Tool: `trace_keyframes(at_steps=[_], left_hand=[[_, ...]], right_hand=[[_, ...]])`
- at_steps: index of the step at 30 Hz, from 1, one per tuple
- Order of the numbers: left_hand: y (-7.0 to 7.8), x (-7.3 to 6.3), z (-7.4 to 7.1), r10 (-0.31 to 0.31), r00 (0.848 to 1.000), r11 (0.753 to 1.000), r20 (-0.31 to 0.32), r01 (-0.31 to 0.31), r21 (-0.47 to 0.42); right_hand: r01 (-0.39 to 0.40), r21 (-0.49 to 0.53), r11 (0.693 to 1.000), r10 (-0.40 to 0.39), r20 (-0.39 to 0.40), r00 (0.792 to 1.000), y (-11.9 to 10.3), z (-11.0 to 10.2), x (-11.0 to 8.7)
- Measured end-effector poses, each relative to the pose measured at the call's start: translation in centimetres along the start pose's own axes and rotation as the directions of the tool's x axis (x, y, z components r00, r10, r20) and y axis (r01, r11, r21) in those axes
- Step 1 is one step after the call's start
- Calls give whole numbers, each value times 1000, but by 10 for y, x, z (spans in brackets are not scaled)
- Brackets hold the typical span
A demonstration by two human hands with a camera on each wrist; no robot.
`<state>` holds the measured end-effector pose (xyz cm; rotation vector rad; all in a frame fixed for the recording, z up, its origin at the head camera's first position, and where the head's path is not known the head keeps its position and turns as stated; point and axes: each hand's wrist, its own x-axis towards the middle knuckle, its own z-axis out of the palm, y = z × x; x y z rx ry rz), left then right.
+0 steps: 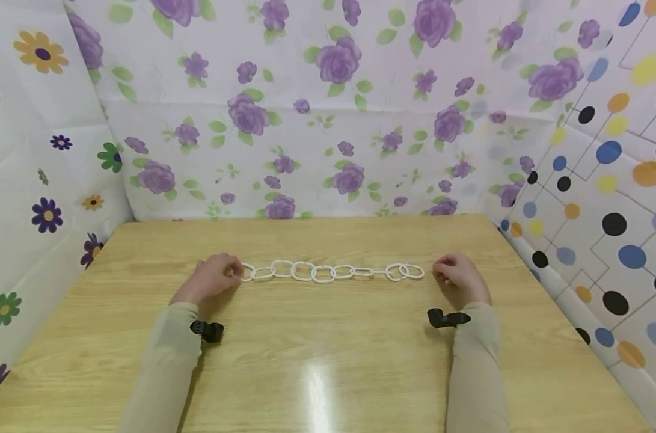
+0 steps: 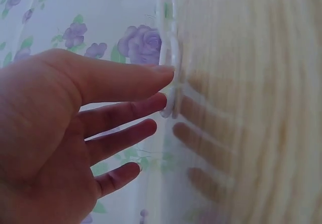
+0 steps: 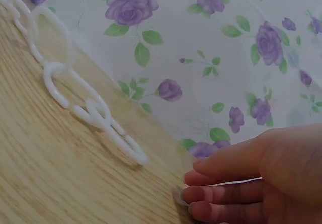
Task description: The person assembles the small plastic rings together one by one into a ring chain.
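A white plastic chain (image 1: 314, 273) of several oval links lies stretched from left to right across the wooden table. At its left end, my left hand (image 1: 210, 279) pinches the last link (image 2: 175, 58) between thumb and index finger, with the other fingers spread below in the left wrist view. My right hand (image 1: 462, 278) rests just beyond the chain's right end, apart from it. Its fingers are loosely bent and hold nothing. In the right wrist view the end links (image 3: 108, 121) show small gaps in their rings, left of the right fingertips (image 3: 193, 194).
The wooden table (image 1: 273, 361) reaches back to a sheet with purple roses (image 1: 338, 60). A flower-patterned sheet (image 1: 14, 180) hangs at the left and a dotted one (image 1: 603, 198) at the right. Each sleeve carries a black wrist camera mount (image 1: 213, 332).
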<state>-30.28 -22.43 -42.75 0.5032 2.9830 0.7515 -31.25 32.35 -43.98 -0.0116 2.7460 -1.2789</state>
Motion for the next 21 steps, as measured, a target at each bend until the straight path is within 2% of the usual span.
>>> trace_keyframes(at_steps=[5, 8, 13, 18, 21], left_hand=[[4, 0, -5, -35, 999, 999, -7, 35, -25], [9, 2, -10, -49, 998, 998, -32, 47, -38], [25, 15, -9, -15, 998, 999, -66, 12, -43], [48, 34, -2, -8, 1000, 999, -30, 7, -38], [61, 43, 1, 1, 1000, 999, -15, -1, -35]], right_hand=[[-35, -33, 999, 34, -34, 999, -1, -4, -1], [-37, -69, 997, 34, -43, 998, -7, -8, -1], [13, -157, 988, -19, -39, 999, -20, -9, 2], [79, -231, 970, -92, -44, 995, -46, 0, 11], [152, -280, 948, -159, -3, 987, -64, 8, 19]])
